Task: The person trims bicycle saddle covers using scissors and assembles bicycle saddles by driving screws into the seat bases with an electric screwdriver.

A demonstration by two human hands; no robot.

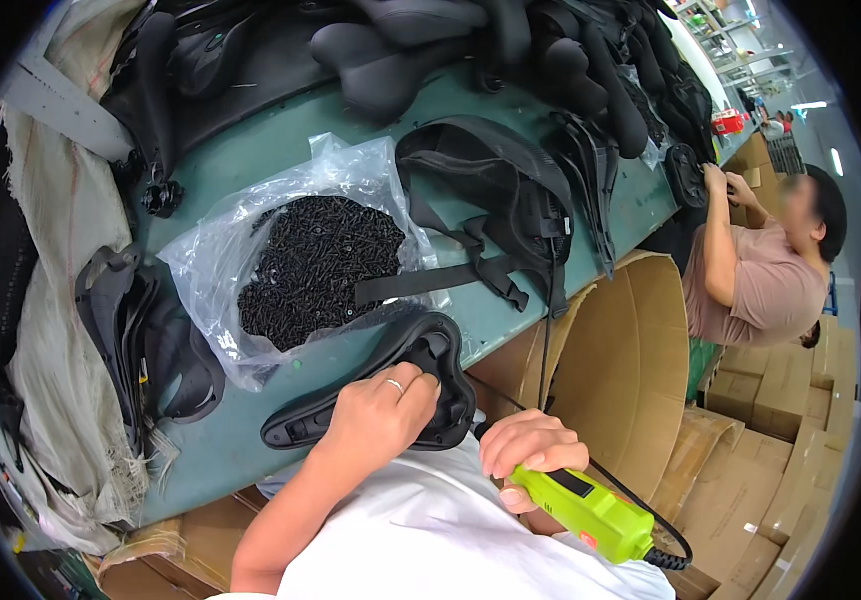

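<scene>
A black bicycle saddle (300, 422) lies upside down at the table's near edge, its hollow underside facing up. My left hand (382, 408) is over its wide end, fingertips bunched together down inside the hollow; whatever they pinch is hidden. Just to the right, my right hand (532, 455) is wrapped round a lime-green electric screwdriver (590, 512) with a black cord at its back end. The tool's front end points toward the saddle, and its tip is covered by my fingers. Beyond the saddle, an opened clear plastic bag (212, 265) holds a heap of small black screws (325, 265).
A black strap belt with a buckle (490, 180) lies right of the bag. Black saddle shells (115, 330) stand at left, padded saddles (380, 60) pile up behind. An open cardboard box (625, 350) stands beside the table. A co-worker (760, 250) works at far right.
</scene>
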